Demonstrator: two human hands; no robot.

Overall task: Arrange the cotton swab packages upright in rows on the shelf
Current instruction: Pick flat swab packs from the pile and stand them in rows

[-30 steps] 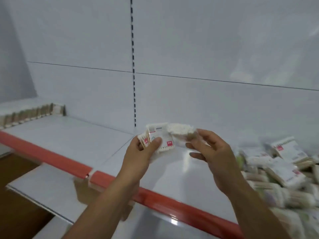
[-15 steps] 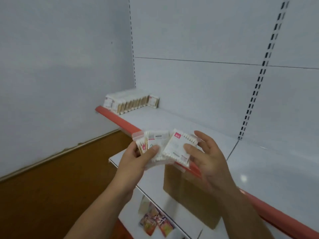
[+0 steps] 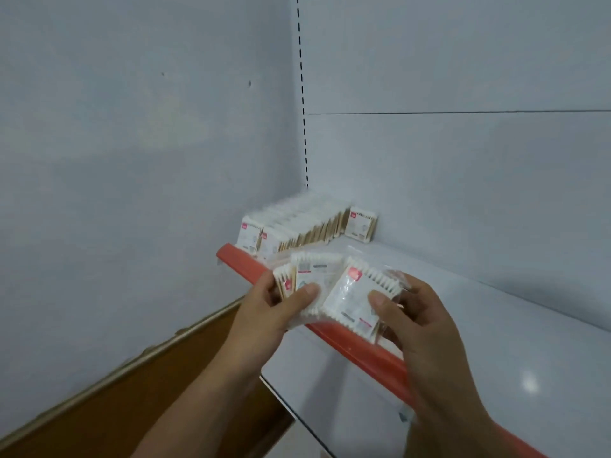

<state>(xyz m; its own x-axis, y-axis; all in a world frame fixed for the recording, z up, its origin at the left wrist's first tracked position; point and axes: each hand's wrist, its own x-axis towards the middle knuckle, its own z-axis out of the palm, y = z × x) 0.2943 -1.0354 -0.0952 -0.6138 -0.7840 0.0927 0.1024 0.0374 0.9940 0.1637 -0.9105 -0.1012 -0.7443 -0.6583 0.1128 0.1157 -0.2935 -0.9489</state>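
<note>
My left hand (image 3: 274, 309) grips a small bunch of cotton swab packages (image 3: 309, 276), thumb across their front. My right hand (image 3: 426, 328) holds one more package (image 3: 355, 297), white with a red label, tilted and touching the left bunch. Both hands hover over the red front edge (image 3: 370, 355) of the white shelf (image 3: 479, 312). At the shelf's far left corner, rows of packages (image 3: 297, 226) stand upright against the wall, and a single package (image 3: 362, 224) stands just to their right.
A grey side wall (image 3: 132, 160) closes the shelf on the left. The white back panel (image 3: 463, 176) has a slotted upright (image 3: 302, 94). A lower white shelf (image 3: 330, 401) juts out beneath, above a brown floor (image 3: 148, 408).
My view has swung left, away from the loose pile on the right, and closer to the upright rows in the corner. Both hands still hold their packages and now sit nearer those rows.
</note>
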